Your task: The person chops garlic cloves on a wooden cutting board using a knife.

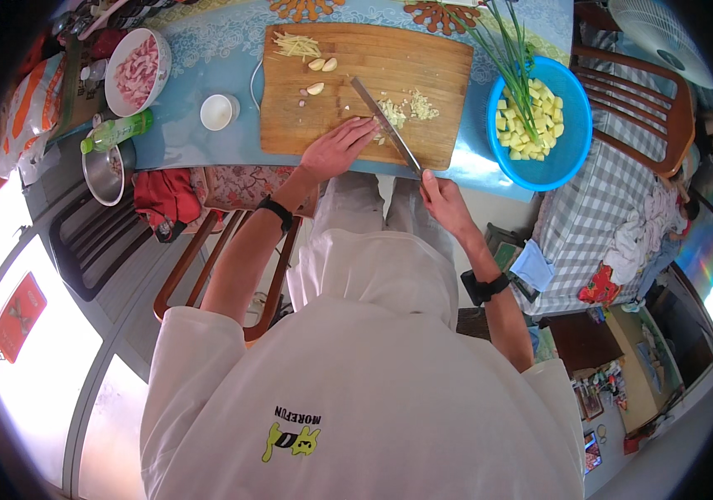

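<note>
My right hand (444,203) grips the handle of a kitchen knife, whose blade (387,122) points away over a wooden cutting board (306,134). Beside the blade, my left hand (339,149) lies on the board with fingers stretched towards the steel; what is under the fingertips is hidden. Chopped garlic (394,114) sits against the blade, with another small heap of minced garlic (424,106) to its right. Several peeled garlic cloves (315,89) rest on the left half of the board. Pale julienned strips (297,45), perhaps ginger, are piled at its far left corner.
On the right, a blue plastic basket (584,134) holds cubed potatoes (528,125) and green onions (515,81). A small white cup (219,112), a bowl of cut raw meat (137,72) and a green bottle (117,131) stand left. A steel bowl (103,178) is nearby.
</note>
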Demonstrator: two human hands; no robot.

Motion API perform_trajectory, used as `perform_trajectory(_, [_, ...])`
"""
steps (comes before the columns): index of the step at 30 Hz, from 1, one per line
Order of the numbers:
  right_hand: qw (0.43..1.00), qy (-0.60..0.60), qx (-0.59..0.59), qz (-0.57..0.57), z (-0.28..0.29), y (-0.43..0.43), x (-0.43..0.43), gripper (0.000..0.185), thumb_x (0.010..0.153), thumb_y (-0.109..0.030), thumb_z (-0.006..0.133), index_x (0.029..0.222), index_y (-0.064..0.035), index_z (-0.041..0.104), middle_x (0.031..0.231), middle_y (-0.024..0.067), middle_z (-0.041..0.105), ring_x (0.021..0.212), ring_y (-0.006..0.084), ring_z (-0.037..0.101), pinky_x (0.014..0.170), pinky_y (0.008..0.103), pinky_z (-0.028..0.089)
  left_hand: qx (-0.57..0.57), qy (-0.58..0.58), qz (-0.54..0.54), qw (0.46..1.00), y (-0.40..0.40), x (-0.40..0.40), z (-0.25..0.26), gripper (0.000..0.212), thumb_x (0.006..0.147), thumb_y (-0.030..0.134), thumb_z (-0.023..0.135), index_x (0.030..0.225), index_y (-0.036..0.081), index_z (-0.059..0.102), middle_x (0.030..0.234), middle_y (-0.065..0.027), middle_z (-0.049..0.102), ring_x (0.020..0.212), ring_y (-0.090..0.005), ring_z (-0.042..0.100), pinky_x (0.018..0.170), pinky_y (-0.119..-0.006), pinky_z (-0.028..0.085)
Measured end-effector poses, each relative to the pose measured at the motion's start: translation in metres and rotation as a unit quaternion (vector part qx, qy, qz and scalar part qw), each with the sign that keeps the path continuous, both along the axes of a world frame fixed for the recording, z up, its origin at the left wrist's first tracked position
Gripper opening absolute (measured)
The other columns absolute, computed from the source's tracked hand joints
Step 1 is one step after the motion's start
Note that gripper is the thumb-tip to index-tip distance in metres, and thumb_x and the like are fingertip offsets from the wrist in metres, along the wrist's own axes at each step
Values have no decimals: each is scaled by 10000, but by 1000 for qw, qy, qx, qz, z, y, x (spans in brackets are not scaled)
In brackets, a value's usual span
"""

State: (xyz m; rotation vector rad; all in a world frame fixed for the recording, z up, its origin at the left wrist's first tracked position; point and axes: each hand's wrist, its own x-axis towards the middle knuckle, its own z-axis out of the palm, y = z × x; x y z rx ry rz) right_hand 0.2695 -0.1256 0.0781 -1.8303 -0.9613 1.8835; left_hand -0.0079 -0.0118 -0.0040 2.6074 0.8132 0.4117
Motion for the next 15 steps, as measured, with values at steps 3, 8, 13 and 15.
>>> perform_trajectory(3, [1000,-18,18,8,0,-1,0,650,1143,-515,412,699,-49,502,629,-1,475,605,117,458,576,321,394,3,-5,0,1000,0,0,1,516,932,46,611,1447,20,588,1486,-103,558,1409,-263,528,1219,-403,438])
perform_trajectory(8, [1000,-5,-17,8,4,-3,5,651,1138,-534,408,709,-54,501,616,-6,462,576,119,441,559,326,390,9,-7,0,1000,1,0,4,517,930,61,596,1445,17,591,1488,-101,565,1415,-264,523,1223,-407,433])
perform_trajectory(13, [999,6,-34,13,0,6,3,672,1128,-572,402,700,-63,498,601,-14,452,554,121,437,540,321,379,-10,-7,-2,1000,1,0,1,561,908,57,591,1468,15,576,1511,-105,556,1424,-270,518,1230,-411,424])
perform_trajectory(15, [999,1,-32,20,-2,14,-2,684,1124,-584,401,689,-64,495,597,-15,452,554,121,439,536,316,375,-7,1,-9,1000,-1,-1,1,579,899,58,593,1477,21,570,1513,-105,555,1427,-273,515,1233,-412,420])
